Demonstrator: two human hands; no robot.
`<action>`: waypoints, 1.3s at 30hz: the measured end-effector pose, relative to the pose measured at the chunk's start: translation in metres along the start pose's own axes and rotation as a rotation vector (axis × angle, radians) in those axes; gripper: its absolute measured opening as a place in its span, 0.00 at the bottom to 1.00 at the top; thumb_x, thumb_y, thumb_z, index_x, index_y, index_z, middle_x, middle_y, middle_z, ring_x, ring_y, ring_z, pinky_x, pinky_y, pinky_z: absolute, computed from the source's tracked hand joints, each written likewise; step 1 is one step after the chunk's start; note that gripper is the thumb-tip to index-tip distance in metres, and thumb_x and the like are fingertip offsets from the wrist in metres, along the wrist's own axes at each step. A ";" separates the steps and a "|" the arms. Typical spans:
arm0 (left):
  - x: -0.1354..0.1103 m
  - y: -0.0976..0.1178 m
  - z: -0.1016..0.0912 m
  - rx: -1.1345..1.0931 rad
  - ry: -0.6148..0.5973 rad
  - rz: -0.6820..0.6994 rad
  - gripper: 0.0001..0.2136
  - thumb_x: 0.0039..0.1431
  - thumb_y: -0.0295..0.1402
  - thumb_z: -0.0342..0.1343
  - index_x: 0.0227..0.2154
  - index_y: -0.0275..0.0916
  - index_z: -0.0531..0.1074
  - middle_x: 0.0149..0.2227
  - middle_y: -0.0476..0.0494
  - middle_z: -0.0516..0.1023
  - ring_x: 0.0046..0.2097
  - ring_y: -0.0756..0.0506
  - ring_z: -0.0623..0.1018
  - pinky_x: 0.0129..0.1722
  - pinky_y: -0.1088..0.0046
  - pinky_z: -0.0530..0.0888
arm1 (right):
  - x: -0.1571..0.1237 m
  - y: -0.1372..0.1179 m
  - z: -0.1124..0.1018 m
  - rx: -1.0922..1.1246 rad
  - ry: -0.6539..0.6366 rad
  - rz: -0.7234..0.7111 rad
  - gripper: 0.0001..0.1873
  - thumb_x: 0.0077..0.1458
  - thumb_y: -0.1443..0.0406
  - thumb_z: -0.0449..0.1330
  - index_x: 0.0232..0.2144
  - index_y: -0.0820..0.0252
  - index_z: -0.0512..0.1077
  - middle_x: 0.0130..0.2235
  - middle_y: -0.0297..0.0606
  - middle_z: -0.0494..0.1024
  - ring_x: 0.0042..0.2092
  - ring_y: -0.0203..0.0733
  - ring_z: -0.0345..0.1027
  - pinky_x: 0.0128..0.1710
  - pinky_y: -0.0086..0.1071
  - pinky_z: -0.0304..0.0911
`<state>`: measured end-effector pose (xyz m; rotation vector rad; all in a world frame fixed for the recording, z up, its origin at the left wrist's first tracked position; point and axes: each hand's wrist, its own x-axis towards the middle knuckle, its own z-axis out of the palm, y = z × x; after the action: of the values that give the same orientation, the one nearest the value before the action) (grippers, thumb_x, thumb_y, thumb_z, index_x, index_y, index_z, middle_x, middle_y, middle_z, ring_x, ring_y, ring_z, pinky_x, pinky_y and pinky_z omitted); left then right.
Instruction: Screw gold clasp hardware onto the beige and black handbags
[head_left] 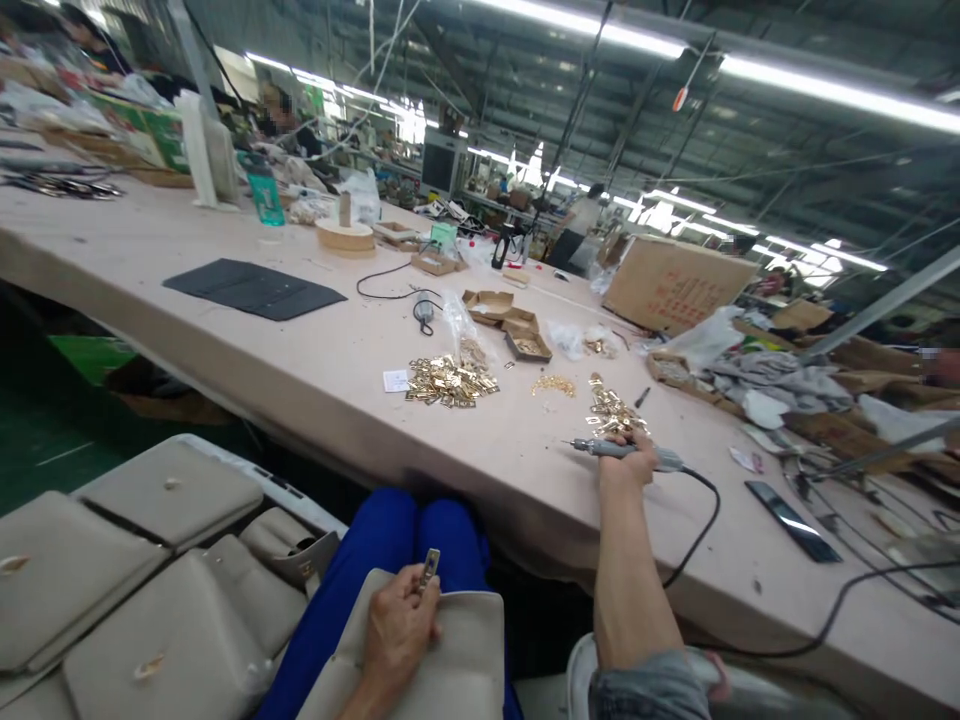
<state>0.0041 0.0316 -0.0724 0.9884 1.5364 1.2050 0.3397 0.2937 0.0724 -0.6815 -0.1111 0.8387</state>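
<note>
My left hand (399, 625) is closed on a small gold-coloured metal clasp plate (429, 566), pinched between thumb and fingers. It rests over a beige bag panel (474, 650) lying across my lap. My right hand (634, 456) is wrapped round a grey corded electric screwdriver (611, 448) above the table, its thin bit pointing left. Just behind that hand lies a pile of gold metal parts (611, 408). Further left on the table is a larger heap of gold metal plates (448, 382), with a little scatter of tiny gold pieces (553, 385) between the two.
Several beige bags (169, 610) are stacked low on my left. The table (480, 450) carries a black sheet (255, 288), small open cardboard boxes (526, 340), a phone (793, 520) and a large carton (679, 285). The screwdriver's cord (712, 500) curves off the table's front edge.
</note>
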 end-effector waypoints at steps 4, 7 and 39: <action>0.001 0.002 -0.001 0.002 -0.007 -0.015 0.21 0.58 0.53 0.58 0.37 0.38 0.77 0.16 0.47 0.76 0.19 0.42 0.78 0.19 0.74 0.69 | 0.013 0.013 -0.008 -0.030 0.059 -0.025 0.15 0.57 0.69 0.64 0.29 0.57 0.58 0.26 0.24 0.64 0.22 0.28 0.56 0.19 0.23 0.61; 0.003 0.005 -0.001 0.002 0.000 -0.044 0.22 0.57 0.54 0.59 0.37 0.37 0.77 0.16 0.46 0.76 0.19 0.42 0.78 0.19 0.73 0.70 | 0.014 0.018 -0.016 -0.035 0.062 -0.045 0.16 0.58 0.66 0.66 0.29 0.58 0.60 0.26 0.26 0.65 0.22 0.29 0.56 0.20 0.24 0.63; 0.006 0.016 0.000 -0.102 -0.009 -0.119 0.27 0.52 0.55 0.64 0.42 0.33 0.78 0.21 0.44 0.79 0.18 0.44 0.77 0.17 0.74 0.70 | 0.007 0.041 -0.020 -0.086 -0.128 0.014 0.10 0.56 0.70 0.64 0.33 0.60 0.64 0.30 0.27 0.67 0.27 0.29 0.62 0.32 0.27 0.72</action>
<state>0.0032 0.0402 -0.0574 0.8237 1.4901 1.1813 0.3253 0.3076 0.0310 -0.7097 -0.2592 0.8947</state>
